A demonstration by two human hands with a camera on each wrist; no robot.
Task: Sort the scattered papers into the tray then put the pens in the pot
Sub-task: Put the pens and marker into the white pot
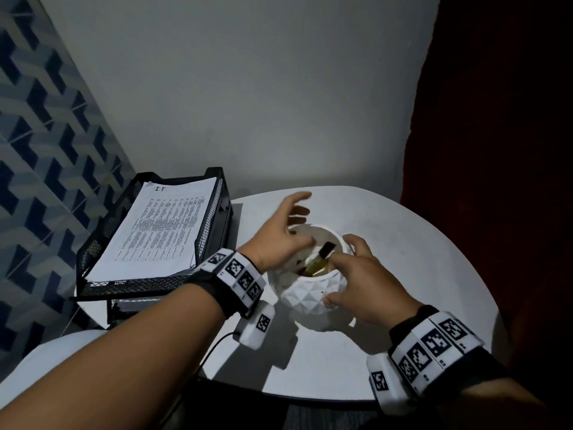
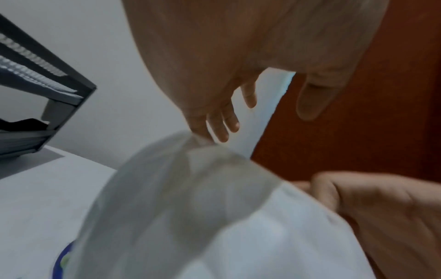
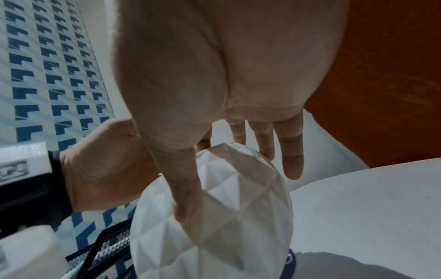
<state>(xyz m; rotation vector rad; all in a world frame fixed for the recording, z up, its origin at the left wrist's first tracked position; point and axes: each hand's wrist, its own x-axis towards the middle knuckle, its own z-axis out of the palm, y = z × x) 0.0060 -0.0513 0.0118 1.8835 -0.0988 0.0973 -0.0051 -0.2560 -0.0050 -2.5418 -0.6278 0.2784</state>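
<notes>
Table: a round white table [image 1: 418, 243] stood in a corner, with a patterned blue wall to the left and a dark red curtain to the right.
Tray: a black mesh tray [image 1: 214, 218] sat at the table's left edge, and the papers [image 1: 155, 231] lay stacked inside its upper tier. No loose sheets showed on the table, so the sorting looked finished.
Pot: a white faceted pot [image 1: 310, 293] stood near the middle of the table, between the two hands.
Pens: a pen [image 1: 319, 259] with a yellowish barrel and a dark cap leaned inside the pot, its cap poking above the rim. Other items lay lower in the pot, too dim to make out.
Step in hand: this seemed to be the pen stage, probably close to its end, with the pen just dropped in.
Next move: it would likely call for checking the table for any remaining pen, then lifting both hands clear without tipping the pot.
Left hand: the left hand [image 1: 282, 234] hovered over the pot's far rim, fingers spread and relaxed, grasping nothing.
Right hand: the right hand [image 1: 359, 280] reached over the near side of the pot, thumb lying against the faceted wall, fingers straight and draped towards the rim. It steadied the pot rather than clasping it, and held no pen.
</notes>
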